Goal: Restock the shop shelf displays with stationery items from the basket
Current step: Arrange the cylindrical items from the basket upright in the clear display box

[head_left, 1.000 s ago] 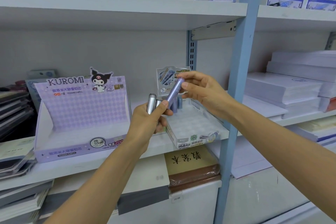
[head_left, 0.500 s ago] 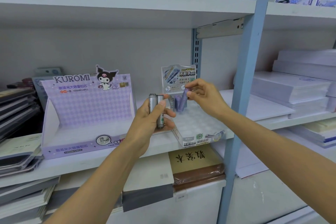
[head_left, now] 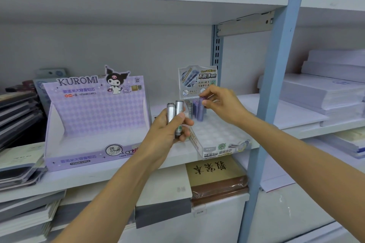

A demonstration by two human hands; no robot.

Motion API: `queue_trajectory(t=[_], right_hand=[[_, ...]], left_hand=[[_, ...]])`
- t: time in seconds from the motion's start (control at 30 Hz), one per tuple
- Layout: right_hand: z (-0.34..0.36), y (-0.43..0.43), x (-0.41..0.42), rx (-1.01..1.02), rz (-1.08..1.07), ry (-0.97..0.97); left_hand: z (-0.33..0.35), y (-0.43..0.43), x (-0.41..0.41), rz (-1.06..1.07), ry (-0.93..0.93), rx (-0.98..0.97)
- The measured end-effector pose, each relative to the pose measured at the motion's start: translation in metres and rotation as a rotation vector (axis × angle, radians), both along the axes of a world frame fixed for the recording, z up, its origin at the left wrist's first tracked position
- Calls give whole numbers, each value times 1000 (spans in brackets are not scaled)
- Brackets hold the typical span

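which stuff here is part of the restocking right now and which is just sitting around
In use: left hand, silver tubes, right hand, purple tube, clear tray.
Lying about: paper stacks, notebooks, brown book.

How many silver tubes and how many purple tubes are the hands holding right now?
silver tubes, gripped in the left hand: 2
purple tube, pinched at its top by the right hand: 1
Total: 3
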State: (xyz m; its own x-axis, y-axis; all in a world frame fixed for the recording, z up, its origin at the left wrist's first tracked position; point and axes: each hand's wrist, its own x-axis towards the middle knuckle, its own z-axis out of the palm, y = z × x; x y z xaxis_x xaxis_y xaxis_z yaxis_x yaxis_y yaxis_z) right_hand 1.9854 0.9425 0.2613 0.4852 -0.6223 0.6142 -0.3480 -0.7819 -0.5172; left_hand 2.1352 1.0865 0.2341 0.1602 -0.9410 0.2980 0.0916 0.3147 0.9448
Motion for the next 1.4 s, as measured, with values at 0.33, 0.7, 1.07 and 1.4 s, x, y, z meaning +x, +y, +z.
queue_trajectory(t=[0.33, 0.7, 1.07, 1.4], right_hand=[[-5, -5, -3, 50, 24, 99], [25, 37, -14, 257, 398, -71], [20, 38, -19, 440, 383, -365], [10, 49, -17, 484, 413, -28]], left_hand=[[-1, -1, -6, -7, -17, 8], [5, 8, -10, -59, -69, -5], [12, 20, -5, 64, -6, 21], [16, 24, -3, 373, -34, -93]])
